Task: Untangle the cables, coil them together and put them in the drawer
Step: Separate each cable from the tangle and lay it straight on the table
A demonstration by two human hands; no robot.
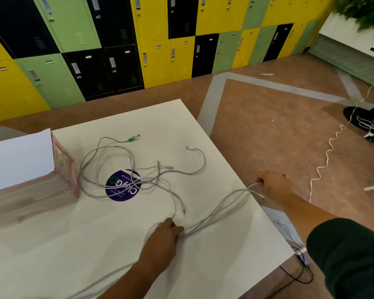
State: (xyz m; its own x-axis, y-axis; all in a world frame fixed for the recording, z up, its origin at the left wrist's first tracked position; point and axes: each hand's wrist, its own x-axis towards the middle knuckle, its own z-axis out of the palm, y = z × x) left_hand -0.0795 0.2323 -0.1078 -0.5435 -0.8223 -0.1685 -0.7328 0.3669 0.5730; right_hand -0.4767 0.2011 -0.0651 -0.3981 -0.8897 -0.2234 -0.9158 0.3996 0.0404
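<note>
Cables [212, 213] are gripped by the left hand [163, 236], pinched by the right hand [272, 182] — slack should be drawn slowly, lest knots tighten.

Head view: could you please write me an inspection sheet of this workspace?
Surface: white table, with a round blue sticker on it.
Job's things: tangled white cables; pink drawer unit at the table's left.
Clutter: white sheet atop the drawer unit.
Grips: left hand grips a bundle of strands; right hand pinches a cable end past the table's right edge.
Cables: loops cross over the sticker; green plug and white USB plug lie free.
Surroundings: lockers; zigzag white cord on the floor.
</note>
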